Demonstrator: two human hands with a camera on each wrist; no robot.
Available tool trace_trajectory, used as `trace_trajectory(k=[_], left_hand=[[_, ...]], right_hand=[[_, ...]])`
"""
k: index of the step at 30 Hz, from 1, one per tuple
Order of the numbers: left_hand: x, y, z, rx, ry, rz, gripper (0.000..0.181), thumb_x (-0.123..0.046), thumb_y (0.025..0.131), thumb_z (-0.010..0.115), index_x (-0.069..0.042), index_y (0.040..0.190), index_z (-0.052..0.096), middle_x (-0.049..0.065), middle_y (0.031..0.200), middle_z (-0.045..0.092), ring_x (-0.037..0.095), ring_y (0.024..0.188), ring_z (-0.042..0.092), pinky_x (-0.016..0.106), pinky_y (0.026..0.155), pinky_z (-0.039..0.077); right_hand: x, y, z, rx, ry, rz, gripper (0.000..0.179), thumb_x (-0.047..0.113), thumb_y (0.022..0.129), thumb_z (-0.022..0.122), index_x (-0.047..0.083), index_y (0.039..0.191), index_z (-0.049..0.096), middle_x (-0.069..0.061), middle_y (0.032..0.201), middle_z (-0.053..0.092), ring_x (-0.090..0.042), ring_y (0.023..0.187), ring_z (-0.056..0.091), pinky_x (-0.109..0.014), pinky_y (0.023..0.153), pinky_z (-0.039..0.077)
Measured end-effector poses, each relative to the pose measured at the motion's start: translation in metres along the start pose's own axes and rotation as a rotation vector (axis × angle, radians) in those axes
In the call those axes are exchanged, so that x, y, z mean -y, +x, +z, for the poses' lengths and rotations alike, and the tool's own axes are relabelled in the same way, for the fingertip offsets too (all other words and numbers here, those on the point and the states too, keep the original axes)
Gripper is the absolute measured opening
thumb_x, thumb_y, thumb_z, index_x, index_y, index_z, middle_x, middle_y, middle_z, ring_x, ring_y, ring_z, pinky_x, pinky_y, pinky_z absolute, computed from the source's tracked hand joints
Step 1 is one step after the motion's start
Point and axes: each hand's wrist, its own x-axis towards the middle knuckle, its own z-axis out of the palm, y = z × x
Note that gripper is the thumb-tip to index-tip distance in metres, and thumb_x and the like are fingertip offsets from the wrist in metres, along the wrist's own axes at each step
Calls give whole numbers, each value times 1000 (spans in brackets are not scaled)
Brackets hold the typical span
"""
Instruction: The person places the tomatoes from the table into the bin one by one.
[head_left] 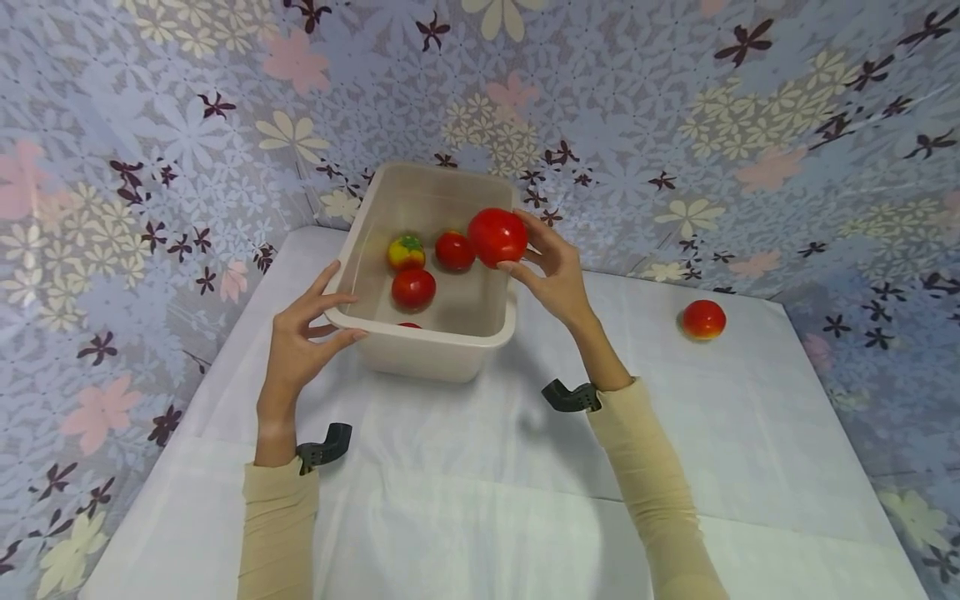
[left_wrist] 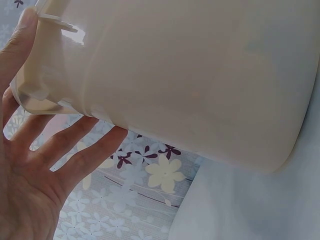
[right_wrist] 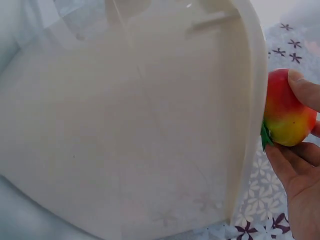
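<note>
A cream plastic bin (head_left: 420,354) stands at the back of the table with several red tomatoes inside; one tomato (head_left: 406,252) shows its yellow side and green top. My left hand (head_left: 303,337) holds the bin's near left corner, thumb on the front side and fingers spread along the left wall (left_wrist: 75,145). Over the bin's right rim, my right hand (head_left: 555,271) grips a red tomato (head_left: 497,237) between thumb and fingers. In the right wrist view this tomato (right_wrist: 287,107) shows a yellow underside and green leaves, just beyond the rim.
One more red tomato (head_left: 703,320) lies on the white tablecloth (head_left: 750,433) toward the right. Behind the table hangs flower-patterned cloth (head_left: 622,125), close to the bin's far side. A dark wrist mount (head_left: 324,447) sits on each forearm.
</note>
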Motion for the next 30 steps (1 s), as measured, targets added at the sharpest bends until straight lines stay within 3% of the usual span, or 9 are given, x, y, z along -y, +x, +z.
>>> trace_trajectory(k=[11, 18, 26, 30], left_hand=[[0, 0, 1, -7, 7, -14, 40, 6, 75, 79, 5, 113, 68, 7, 151, 45, 34, 133, 49, 28, 78, 56], [0, 0, 2, -8, 8, -21, 40, 6, 75, 79, 5, 114, 68, 8, 152, 44, 35, 134, 48, 21, 77, 56], [3, 0, 2, -6, 8, -17, 40, 6, 75, 79, 5, 113, 68, 8, 152, 44, 35, 134, 48, 30, 78, 57], [21, 1, 3, -18, -11, -2, 40, 6, 73, 81, 3, 111, 70, 0, 151, 45, 31, 134, 48, 23, 76, 57]], right_hand=[[-1, 3, 9, 33, 3, 3, 64, -9, 83, 69, -3, 142, 45, -18, 143, 52, -28, 128, 55, -37, 97, 53], [-4, 4, 16, 55, -26, -2, 65, -7, 83, 71, -2, 142, 46, -18, 142, 53, -28, 128, 55, -39, 100, 52], [18, 1, 23, 76, -85, -11, 63, -10, 81, 71, -11, 138, 45, -28, 141, 49, -38, 132, 48, -42, 117, 33], [9, 0, 20, 85, -112, -33, 65, -8, 81, 72, -7, 140, 46, -24, 143, 50, -33, 135, 46, -43, 119, 30]])
